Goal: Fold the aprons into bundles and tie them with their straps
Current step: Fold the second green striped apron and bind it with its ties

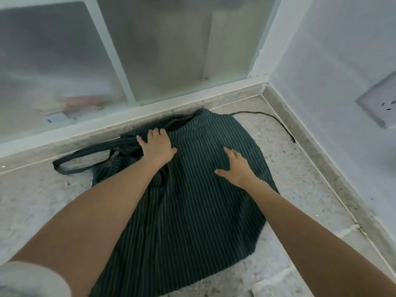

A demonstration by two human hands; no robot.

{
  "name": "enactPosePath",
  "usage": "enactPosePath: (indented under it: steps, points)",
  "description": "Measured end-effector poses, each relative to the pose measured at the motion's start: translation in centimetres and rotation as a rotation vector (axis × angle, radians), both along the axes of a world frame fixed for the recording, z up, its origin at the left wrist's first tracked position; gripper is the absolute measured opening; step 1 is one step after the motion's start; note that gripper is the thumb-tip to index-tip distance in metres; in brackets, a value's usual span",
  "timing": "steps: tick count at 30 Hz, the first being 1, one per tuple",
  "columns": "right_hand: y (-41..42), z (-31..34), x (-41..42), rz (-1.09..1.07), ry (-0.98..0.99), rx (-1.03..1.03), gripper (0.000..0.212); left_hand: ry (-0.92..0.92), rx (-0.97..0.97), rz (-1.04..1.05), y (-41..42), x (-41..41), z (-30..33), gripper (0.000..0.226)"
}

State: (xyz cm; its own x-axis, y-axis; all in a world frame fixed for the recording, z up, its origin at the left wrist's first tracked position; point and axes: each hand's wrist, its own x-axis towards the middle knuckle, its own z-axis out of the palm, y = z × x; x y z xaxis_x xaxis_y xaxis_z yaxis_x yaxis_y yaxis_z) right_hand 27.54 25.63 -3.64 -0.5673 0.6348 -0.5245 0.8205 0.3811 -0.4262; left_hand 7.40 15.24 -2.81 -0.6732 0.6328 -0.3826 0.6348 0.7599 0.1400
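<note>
Both hands lie flat with fingers spread on the apron [192, 200], left hand [157, 146] nearest the strap [85, 152] at the counter's back edge; its long axis probably runs toward the person.

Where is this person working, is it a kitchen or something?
Probably a stone counter in a room corner, perhaps a kitchen. The speckled countertop meets a frosted sliding window and a painted wall with a power socket. A striped apron lies spread on it.
</note>
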Motion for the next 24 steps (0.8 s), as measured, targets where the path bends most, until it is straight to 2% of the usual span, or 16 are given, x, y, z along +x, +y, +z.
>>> enactPosePath:
  steps: [2, 6, 9, 11, 13, 16, 18, 21, 22, 24]
  points:
    - [0.3, -1.5, -1.8, 0.036, -0.033, -0.030, 0.089, 0.022, -0.020, 0.111, -0.4, -1.8, -0.8, 0.078]
    - [-0.3, -3.8, -4.3, 0.088, -0.175, -0.050, 0.098, -0.104, 0.001, 0.152, -1.2, -5.4, -2.6, 0.077]
    - [-1.2, -4.5, -5.1, 0.114, -0.264, -0.021, 0.108, -0.112, -0.005, 0.077, -1.7, -6.5, -3.2, 0.053]
    - [-1.3, -4.4, -5.5, 0.099, -0.285, -0.019, 0.110, -0.159, 0.087, 0.057, -1.9, -6.5, -3.2, 0.041]
    - [-1.3, -4.2, -5.7, 0.083, -0.302, -0.037, 0.110, -0.267, 0.243, 0.063, -2.1, -6.4, -2.8, 0.041]
    - [-1.4, -3.4, -6.3, 0.047, -0.324, -0.078, 0.110, -0.453, 0.427, 0.088, -2.6, -6.5, -0.5, 0.063]
    - [-1.5, -2.0, -7.3, -0.027, -0.213, -0.085, 0.105, -0.411, 0.492, 0.008, -2.9, -6.6, 1.8, 0.062]
    - [-1.9, 1.5, -9.9, -0.095, 0.209, 0.151, 0.091, -0.303, 0.580, -0.178, -3.0, -6.5, 5.8, 0.048]
    - [-2.0, 2.8, -11.0, -0.056, 0.297, 0.254, 0.089, -0.279, 0.573, -0.225, -3.0, -6.5, 7.1, 0.045]
    - [-1.9, 5.2, -13.1, 0.087, 0.326, 0.399, 0.077, -0.258, 0.570, -0.323, -3.2, -6.5, 9.3, 0.036]
